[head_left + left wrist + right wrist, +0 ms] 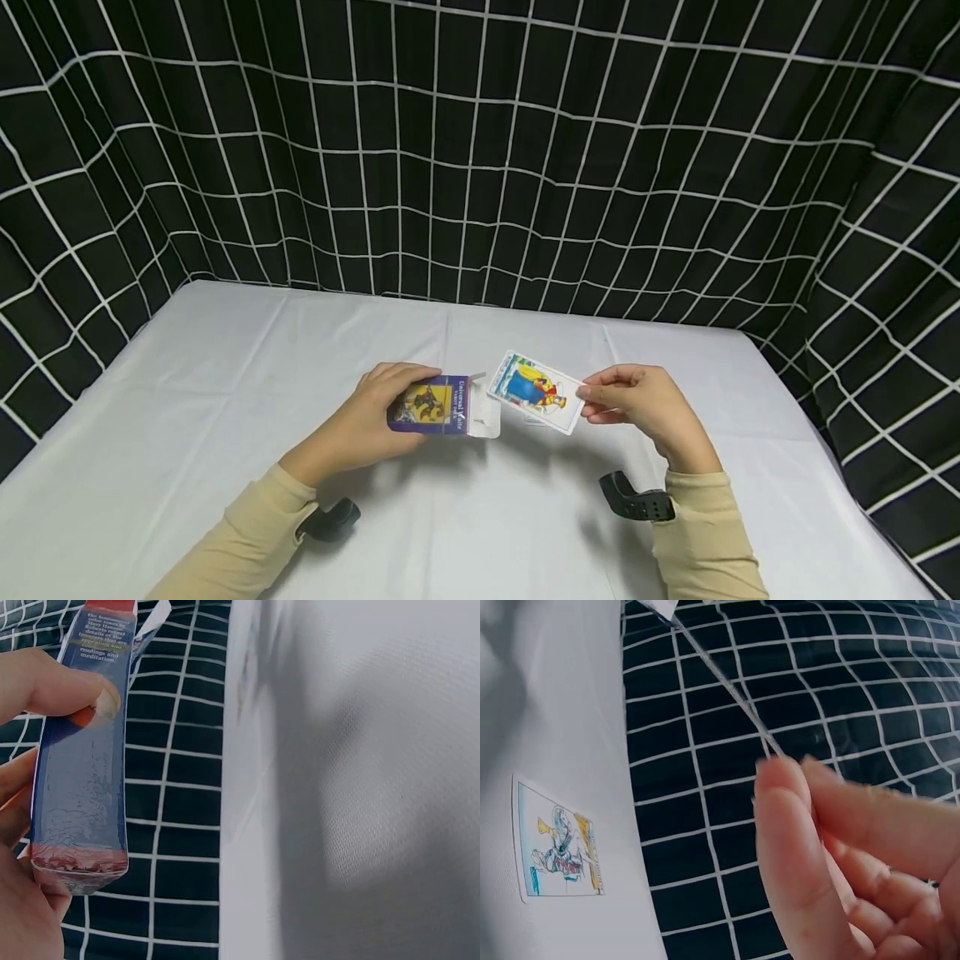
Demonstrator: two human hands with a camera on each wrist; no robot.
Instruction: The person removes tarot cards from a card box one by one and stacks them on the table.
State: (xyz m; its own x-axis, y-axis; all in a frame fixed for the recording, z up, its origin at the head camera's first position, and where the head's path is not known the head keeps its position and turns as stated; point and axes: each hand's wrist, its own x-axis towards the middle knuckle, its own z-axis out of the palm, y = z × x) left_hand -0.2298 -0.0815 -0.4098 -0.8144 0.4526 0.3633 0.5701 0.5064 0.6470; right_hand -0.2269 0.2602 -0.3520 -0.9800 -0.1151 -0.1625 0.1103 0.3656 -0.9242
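Note:
My left hand (369,418) grips a purple tarot card box (429,407) above the table, its white end flap (484,413) hanging open toward the right. In the left wrist view, the thumb presses on the narrow blue side of the box (81,780). My right hand (651,407) pinches a picture card (538,390) by its right end, between thumb and fingers. The card's far end is close to the open end of the box. Seen edge-on in the right wrist view, the held card (724,682) is a thin strip. A second picture card (559,847) lies face up on the cloth below.
A white cloth (247,367) with creases covers the table. Black curtains with a white grid (465,150) surround its back and sides. Dark wrist-worn devices sit on the left wrist (330,520) and the right wrist (636,498).

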